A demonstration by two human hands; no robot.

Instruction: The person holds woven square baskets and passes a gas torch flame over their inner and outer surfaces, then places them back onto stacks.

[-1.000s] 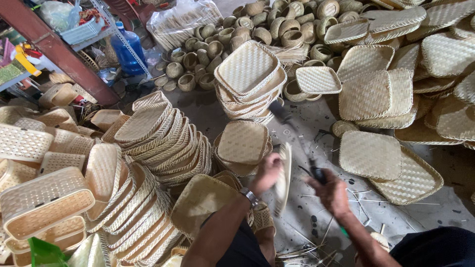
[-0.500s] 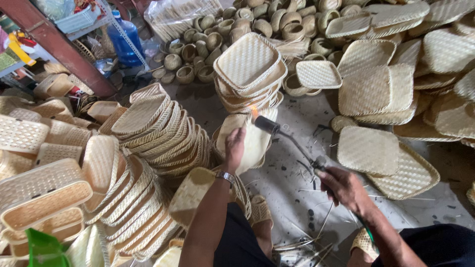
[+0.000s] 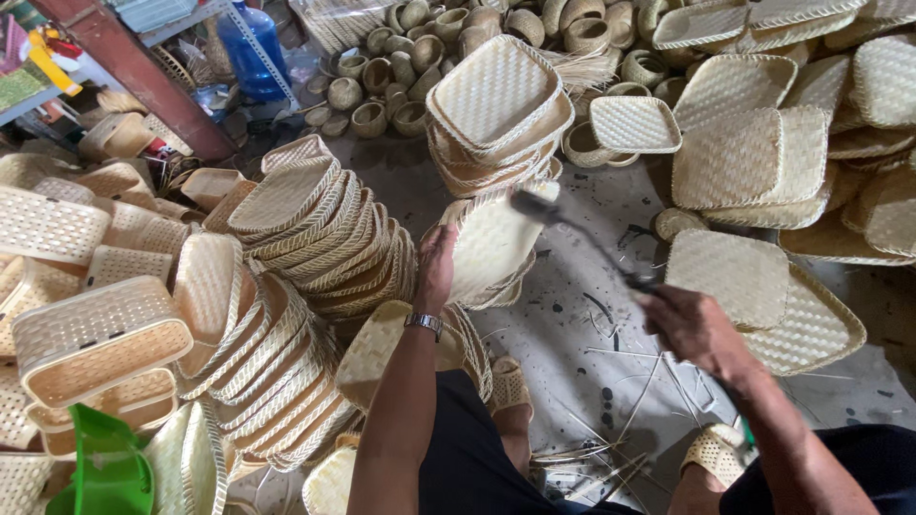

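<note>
Grey concrete floor [image 3: 572, 334], stained with dark spots and littered with thin bamboo slivers, is crowded on every side with pale woven basketry. At top left, a blue plastic water jug [image 3: 250, 43] stands beside a reddish-brown post [image 3: 143, 81], with a yellow-and-red package [image 3: 43, 57] on a shelf at the far left edge. A bright green plastic piece [image 3: 100, 467] sits at the bottom left corner.

Seen from above, the person's left hand [image 3: 437, 267], with a metal wristwatch [image 3: 424, 322] on the wrist, grips the edge of a square woven tray [image 3: 487, 248] held upright on its rim, fingers wrapped around its border. The right hand [image 3: 692, 329] is closed around the handle of a long dark rod-like tool [image 3: 582, 243], whose blurred tip reaches the tray's upper edge.

Behind the tray rises a stack of square trays [image 3: 496, 114] with tight checkered weave and coiled rims. To the left, leaning rows of oblong baskets [image 3: 315, 238] overlap like shingles. Small round woven pots [image 3: 401, 57] cluster at the top, and flat square lids [image 3: 744, 157] pile at right. Open-lattice rectangular baskets [image 3: 95, 339] sit at left.
</note>
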